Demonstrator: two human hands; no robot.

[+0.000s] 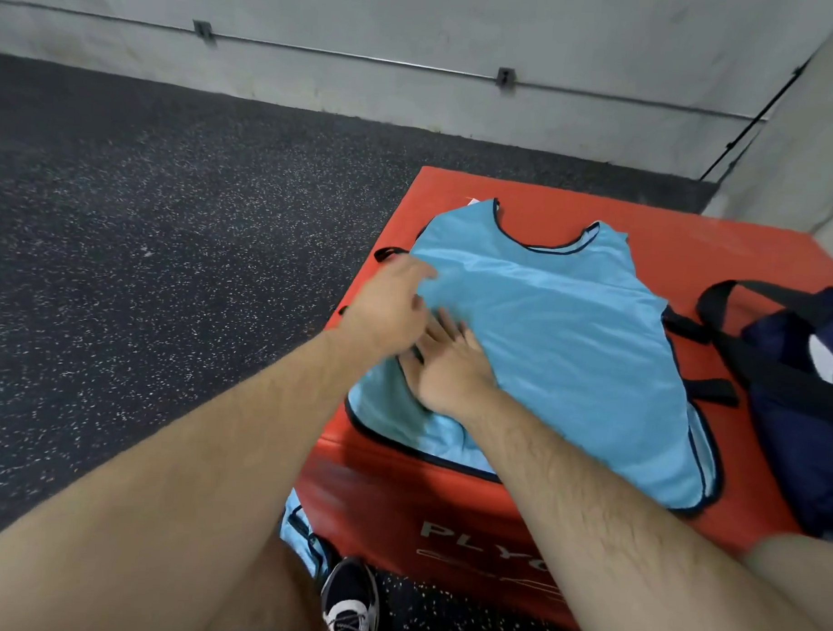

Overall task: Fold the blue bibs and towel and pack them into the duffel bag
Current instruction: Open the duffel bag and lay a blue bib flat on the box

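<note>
A light blue bib (560, 329) with dark trim lies spread on the red plyo box (719, 241), neck hole toward the far side. My left hand (391, 305) is at the bib's left edge, blurred, its fingers on the fabric. Beside it my right hand (455, 368) lies flat on the bib's near left part, fingers straight. A navy duffel bag (799, 390) with black straps sits on the box's right side, touching the bib's right edge. More blue cloth (298, 528) hangs below the box near my leg.
The box stands on dark speckled rubber flooring (148, 235) in a corner of grey concrete walls (415, 27). My shoe (350, 601) is close to the box's front face. A black strap loop (388, 254) pokes out at the box's left edge.
</note>
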